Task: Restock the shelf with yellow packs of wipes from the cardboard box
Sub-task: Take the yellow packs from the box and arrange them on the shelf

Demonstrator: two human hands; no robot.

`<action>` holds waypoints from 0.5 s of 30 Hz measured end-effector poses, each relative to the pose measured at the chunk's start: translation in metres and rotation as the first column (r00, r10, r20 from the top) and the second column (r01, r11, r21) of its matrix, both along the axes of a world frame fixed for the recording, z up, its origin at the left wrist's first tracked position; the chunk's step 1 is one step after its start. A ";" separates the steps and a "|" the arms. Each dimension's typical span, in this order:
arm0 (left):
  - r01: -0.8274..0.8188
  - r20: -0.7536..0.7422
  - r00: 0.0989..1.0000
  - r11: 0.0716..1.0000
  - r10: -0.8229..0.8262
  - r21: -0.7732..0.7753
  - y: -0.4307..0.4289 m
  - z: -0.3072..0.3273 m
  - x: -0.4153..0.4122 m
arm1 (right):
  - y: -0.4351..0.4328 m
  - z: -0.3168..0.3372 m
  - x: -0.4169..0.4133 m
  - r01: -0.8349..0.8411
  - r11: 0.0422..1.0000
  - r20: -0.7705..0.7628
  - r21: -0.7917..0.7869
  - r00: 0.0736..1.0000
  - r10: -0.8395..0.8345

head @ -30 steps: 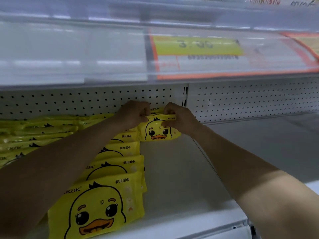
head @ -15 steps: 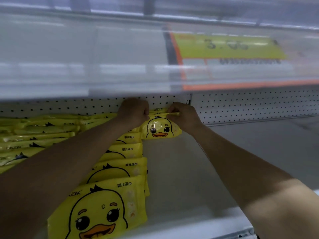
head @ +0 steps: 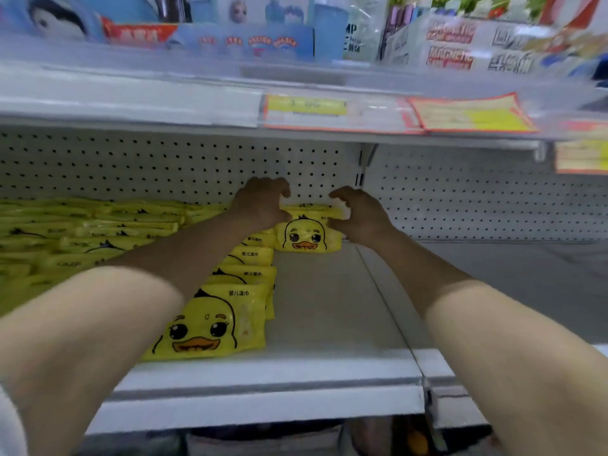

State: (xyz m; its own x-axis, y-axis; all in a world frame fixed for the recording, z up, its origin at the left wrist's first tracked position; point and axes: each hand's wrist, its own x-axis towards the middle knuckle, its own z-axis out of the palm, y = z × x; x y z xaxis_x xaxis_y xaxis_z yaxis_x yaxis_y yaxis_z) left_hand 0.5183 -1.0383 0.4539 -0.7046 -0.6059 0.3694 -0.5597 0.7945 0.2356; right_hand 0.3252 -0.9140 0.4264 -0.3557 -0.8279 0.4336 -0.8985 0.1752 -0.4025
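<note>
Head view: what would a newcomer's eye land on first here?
The yellow duck-face packs stand out: a row runs from the front pack, largest in view, back along the shelf to the pegboard. The left hand and right hand are at the top corners of the rearmost pack; whether they grip it is unclear. The flat stacks of more yellow packs fill the left.

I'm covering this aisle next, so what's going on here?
A person is stocking yellow duck-faced wipe packs on the white shelf. The left hand and right hand are at the ends of a pack at the back by the pegboard, starting a new row right of the filled rows. Whether the fingers grip it is unclear.
</note>
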 end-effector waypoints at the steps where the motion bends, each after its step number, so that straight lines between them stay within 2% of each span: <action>1: -0.004 -0.013 1.000 1.000 0.004 0.016 0.010 0.002 0.005 | 0.006 0.003 0.004 -0.010 1.000 -0.007 0.028 1.000 0.010; 8: -0.147 -0.067 0.986 0.983 0.155 0.108 0.080 0.005 0.064 | 0.049 0.016 0.049 -0.156 0.980 -0.039 0.127 0.986 0.162; 15: -0.409 0.010 0.911 0.900 0.412 0.149 0.161 -0.006 0.143 | 0.097 0.020 0.125 -0.289 0.922 -0.070 0.259 0.946 0.316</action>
State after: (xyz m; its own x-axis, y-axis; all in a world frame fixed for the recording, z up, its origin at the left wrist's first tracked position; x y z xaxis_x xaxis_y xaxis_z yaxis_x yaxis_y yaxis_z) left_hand 0.6614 -0.8771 0.4479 -0.3750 -0.8877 0.2673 -0.8225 0.4516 0.3457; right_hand 0.4500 -0.8171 0.4465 -0.0341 -0.9730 0.2284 -0.9597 -0.0319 -0.2794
